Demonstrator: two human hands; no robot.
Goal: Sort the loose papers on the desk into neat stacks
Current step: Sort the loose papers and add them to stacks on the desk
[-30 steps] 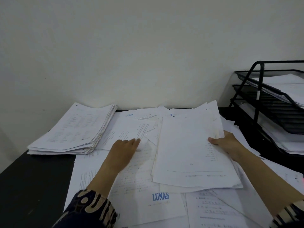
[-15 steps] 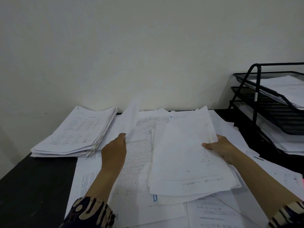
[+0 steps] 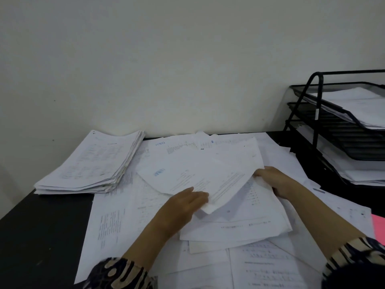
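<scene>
Loose white printed papers (image 3: 116,224) cover the middle of the black desk (image 3: 37,236). A thick, fairly even stack (image 3: 89,165) lies at the back left. My left hand (image 3: 183,205) holds the near corner of a sheet with a blue heading (image 3: 187,174), lifted over a gathered bundle (image 3: 245,224) in the middle. My right hand (image 3: 273,180) grips that bundle at its right edge, thumb on top, under the lifted sheet's far corner.
A black mesh letter tray rack (image 3: 325,126) with papers in its tiers stands at the right against the wall. A pink sheet (image 3: 378,226) peeks out at the right edge. More printed sheets (image 3: 266,265) lie near the front edge.
My left hand picked up a sheet from the left part of the pile and carried it right, over the bundle. My right hand stayed on the bundle's right edge.
</scene>
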